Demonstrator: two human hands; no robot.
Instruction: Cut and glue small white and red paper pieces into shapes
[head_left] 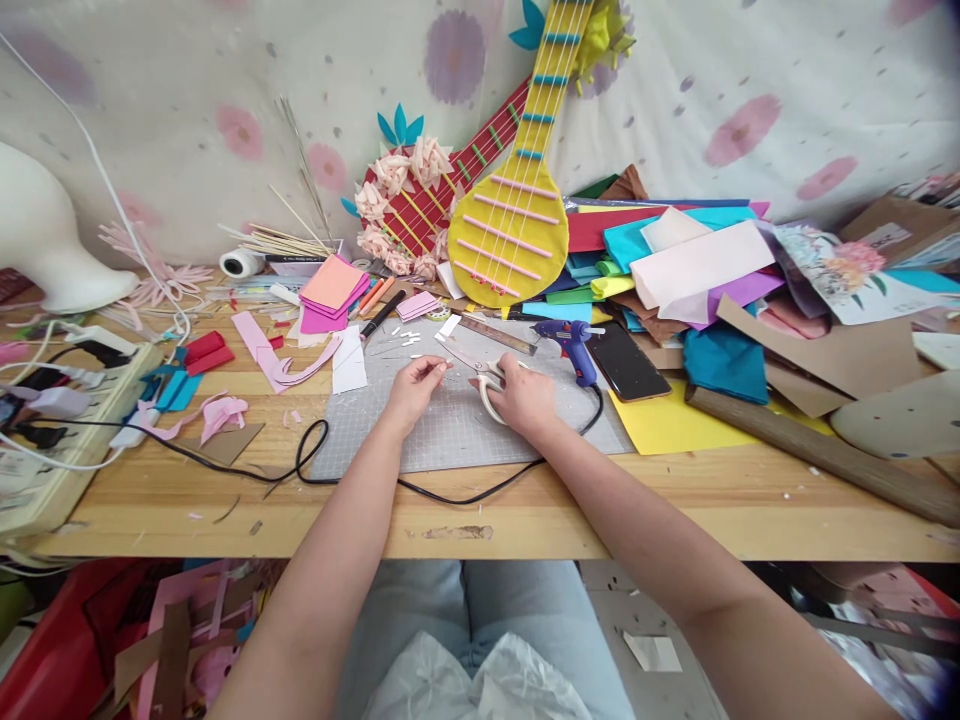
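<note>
My right hand (525,402) is closed around the cream handles of a pair of scissors (463,355). Their blades point up and left over the grey cutting mat (360,432). To the left of the blades, my left hand (414,392) is closed in a pinch, and whatever is between its fingertips is too small to make out. Several small white paper bits (411,340) lie on the mat just beyond it. A white strip (448,327) is near the blade tips, next to a ruler (496,334). Right of the scissors rests a blue glue gun (573,346).
A black cable (450,500) crosses the mat's front. Beside the glue gun lies a phone (627,362). Yellow (510,235) and red (420,215) paper instruments lean at the back. Coloured paper (697,265) is piled right; a power strip (82,430) is left.
</note>
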